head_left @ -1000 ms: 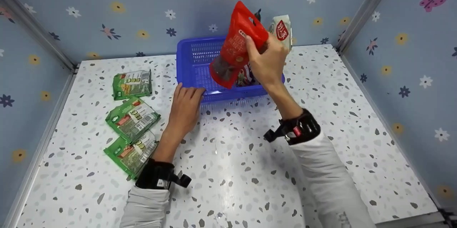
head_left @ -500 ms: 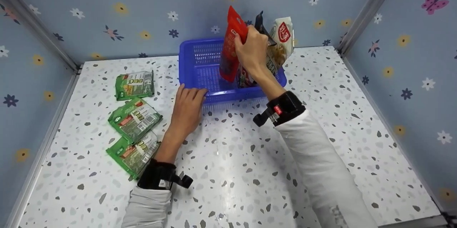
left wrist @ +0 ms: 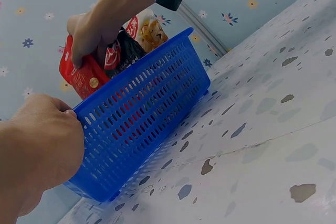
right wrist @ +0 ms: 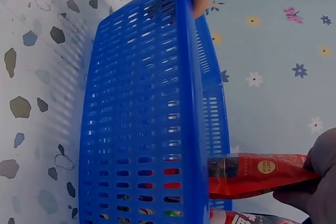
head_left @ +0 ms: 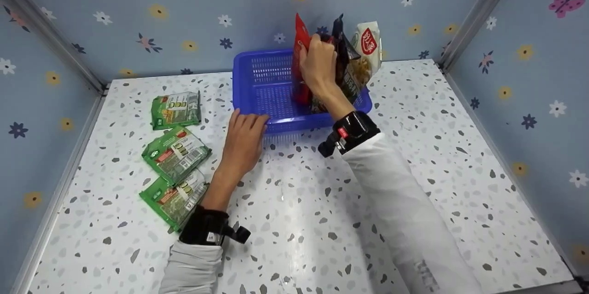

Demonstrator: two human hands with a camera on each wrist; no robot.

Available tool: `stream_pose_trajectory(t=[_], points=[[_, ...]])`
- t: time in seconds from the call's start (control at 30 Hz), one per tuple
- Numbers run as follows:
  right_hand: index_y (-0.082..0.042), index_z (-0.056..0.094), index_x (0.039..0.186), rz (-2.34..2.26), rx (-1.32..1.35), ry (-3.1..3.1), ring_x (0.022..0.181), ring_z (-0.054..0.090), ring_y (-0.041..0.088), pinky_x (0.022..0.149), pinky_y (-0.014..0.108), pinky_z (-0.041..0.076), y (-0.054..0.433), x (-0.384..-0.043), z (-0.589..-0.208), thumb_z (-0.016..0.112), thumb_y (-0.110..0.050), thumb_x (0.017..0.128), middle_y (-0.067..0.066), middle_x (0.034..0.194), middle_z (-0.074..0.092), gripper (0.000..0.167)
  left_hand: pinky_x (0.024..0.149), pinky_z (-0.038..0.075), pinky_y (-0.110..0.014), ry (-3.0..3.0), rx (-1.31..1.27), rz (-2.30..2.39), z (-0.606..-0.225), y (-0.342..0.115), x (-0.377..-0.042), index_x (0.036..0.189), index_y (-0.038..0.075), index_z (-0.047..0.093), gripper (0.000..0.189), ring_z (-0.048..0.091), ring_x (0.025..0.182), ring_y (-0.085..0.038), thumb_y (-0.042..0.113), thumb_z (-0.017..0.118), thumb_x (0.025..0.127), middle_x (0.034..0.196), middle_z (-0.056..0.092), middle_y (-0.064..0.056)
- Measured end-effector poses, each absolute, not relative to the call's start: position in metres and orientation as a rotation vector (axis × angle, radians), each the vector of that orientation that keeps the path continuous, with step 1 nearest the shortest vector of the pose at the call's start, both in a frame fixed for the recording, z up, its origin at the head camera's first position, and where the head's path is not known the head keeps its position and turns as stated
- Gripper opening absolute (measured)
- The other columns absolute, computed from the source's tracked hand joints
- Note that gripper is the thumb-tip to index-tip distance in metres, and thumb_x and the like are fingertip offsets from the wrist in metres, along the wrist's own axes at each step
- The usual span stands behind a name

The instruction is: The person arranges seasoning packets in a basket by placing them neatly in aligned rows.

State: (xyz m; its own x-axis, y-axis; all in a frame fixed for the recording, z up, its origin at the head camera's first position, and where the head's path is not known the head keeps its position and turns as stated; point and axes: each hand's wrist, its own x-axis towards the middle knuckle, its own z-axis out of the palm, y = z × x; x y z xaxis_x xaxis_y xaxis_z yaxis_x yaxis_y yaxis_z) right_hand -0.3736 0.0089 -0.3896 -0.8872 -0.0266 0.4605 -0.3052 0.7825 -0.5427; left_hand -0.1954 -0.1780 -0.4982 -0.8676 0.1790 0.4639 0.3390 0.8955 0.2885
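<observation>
A blue perforated plastic basket (head_left: 299, 123) stands against the back wall. My left hand (head_left: 244, 140) grips its front left corner, with thumb and fingers on either side of the rim in the right wrist view. My right hand (head_left: 318, 66) holds a red snack pouch (right wrist: 257, 171) by its upper part. The pouch stands nearly upright inside the basket, its lower end below the rim. Right of it, partly hidden by the hand, are a black packet (head_left: 339, 34) and a white packet (head_left: 369, 43) with a red label, both rising above the rim.
Three green packets lie on the speckled table at the left: a far one (head_left: 176, 109), a middle one (head_left: 177, 153) and a near one (head_left: 170, 199) partly under the middle one. Flowered panels (head_left: 184, 8) enclose the back and sides.
My right hand has lowered the red pouch into the basket and turned it more upright, against the other packets. My left hand has stayed on the basket's corner.
</observation>
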Motion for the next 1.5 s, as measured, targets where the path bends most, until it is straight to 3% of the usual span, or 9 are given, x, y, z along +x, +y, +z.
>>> stream_pose_trajectory(t=[0.7,0.97,1.1,1.3,1.5], points=[[0.005,0.070,0.119,0.805,0.222,-2.600,0.108,0.084,0.044,0.091,0.051,0.071,-0.003,-0.386,-0.407,0.061,-0.019,0.116,0.028,0.112,0.082,0.026,0.141,0.029,-0.061,-2.646,-0.378,-0.504,-0.498,-0.177,-0.196,0.145,0.004,0.068,0.035,0.067,0.128,-0.043,0.020,0.050,0.121,0.130,0.076,-0.020],[0.006,0.070,0.114,0.826,0.265,-2.559,0.107,0.082,0.050,0.090,0.058,0.069,-0.003,-0.386,-0.408,0.065,-0.022,0.115,0.030,0.109,0.082,0.029,0.139,0.032,-0.062,-2.632,-0.370,-0.502,-0.499,-0.178,-0.196,0.144,0.004,0.070,0.033,0.068,0.127,-0.043,0.018,0.052,0.120,0.129,0.077,-0.020],[0.005,0.068,0.115,0.821,0.259,-2.571,0.109,0.083,0.048,0.091,0.056,0.069,-0.004,-0.384,-0.405,0.066,-0.023,0.115,0.029,0.109,0.082,0.028,0.140,0.031,-0.062,-2.633,-0.365,-0.500,-0.500,-0.179,-0.198,0.145,0.004,0.069,0.033,0.067,0.127,-0.042,0.018,0.052,0.120,0.130,0.077,-0.020],[0.005,0.068,0.124,0.870,0.233,-2.561,0.112,0.083,0.042,0.096,0.051,0.069,-0.004,-0.383,-0.403,0.069,-0.026,0.112,0.027,0.117,0.081,0.033,0.140,0.030,-0.062,-2.637,-0.371,-0.504,-0.500,-0.180,-0.197,0.145,0.004,0.069,0.034,0.067,0.126,-0.043,0.017,0.052,0.119,0.129,0.077,-0.020],[0.006,0.054,0.152,0.993,0.256,-2.532,0.121,0.080,0.041,0.101,0.048,0.068,-0.004,-0.379,-0.397,0.076,-0.029,0.108,0.028,0.133,0.076,0.061,0.140,0.030,-0.063,-2.620,-0.379,-0.523,-0.499,-0.179,-0.196,0.145,0.003,0.069,0.034,0.068,0.125,-0.044,0.018,0.053,0.119,0.128,0.077,-0.021]])
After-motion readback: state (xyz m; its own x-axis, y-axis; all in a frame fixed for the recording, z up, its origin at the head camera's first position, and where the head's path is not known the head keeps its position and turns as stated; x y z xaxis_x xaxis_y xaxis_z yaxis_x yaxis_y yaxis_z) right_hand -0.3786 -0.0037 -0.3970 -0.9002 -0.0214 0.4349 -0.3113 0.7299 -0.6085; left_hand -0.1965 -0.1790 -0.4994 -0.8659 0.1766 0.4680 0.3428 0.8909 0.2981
